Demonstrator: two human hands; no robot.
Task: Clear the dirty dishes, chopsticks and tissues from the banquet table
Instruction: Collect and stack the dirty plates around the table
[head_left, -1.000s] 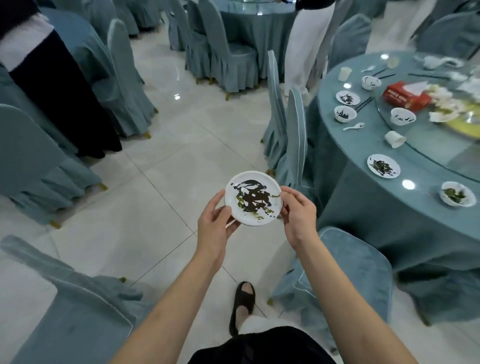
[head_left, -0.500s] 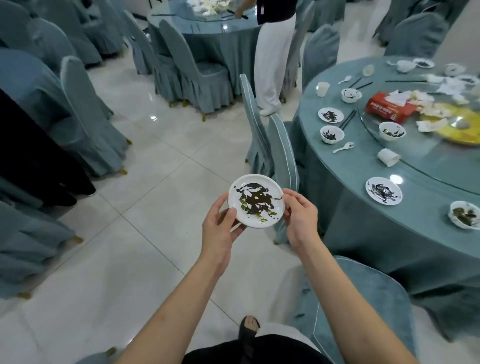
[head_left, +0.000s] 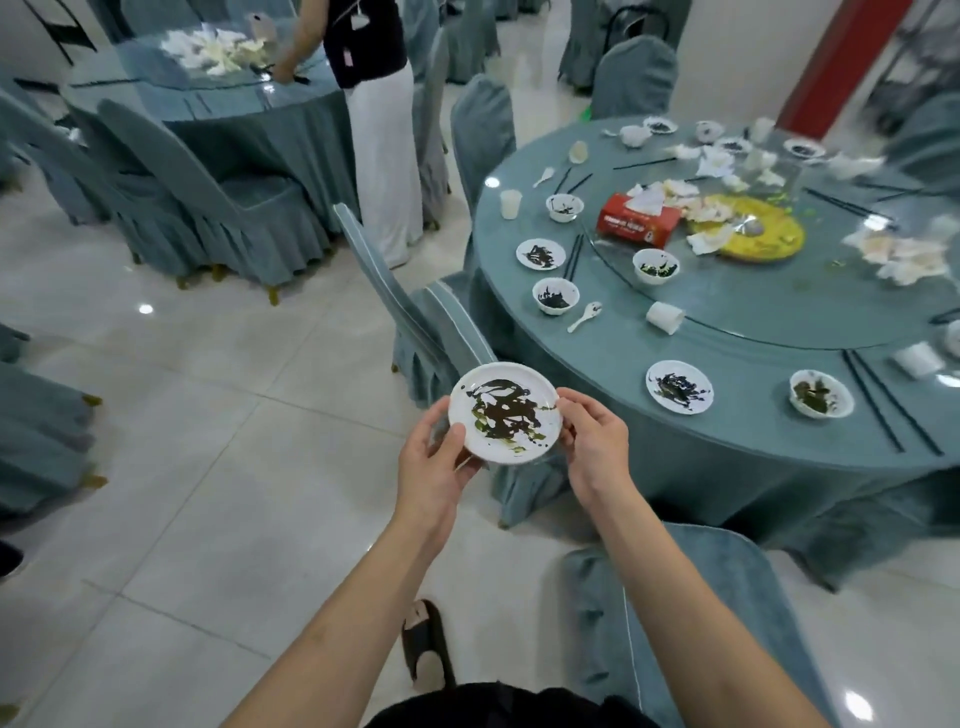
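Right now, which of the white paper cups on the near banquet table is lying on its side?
The paper cup just right of the white spoon, at the glass turntable's near edge, lies tipped over. The cup at the table's left edge stands upright.

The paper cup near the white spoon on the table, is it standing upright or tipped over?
Tipped over: the paper cup lies on its side, beside the white spoon.

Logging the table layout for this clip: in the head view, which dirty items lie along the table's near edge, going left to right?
Small white plate smeared with dark sauce → white bowl with green scraps → pair of black chopsticks.
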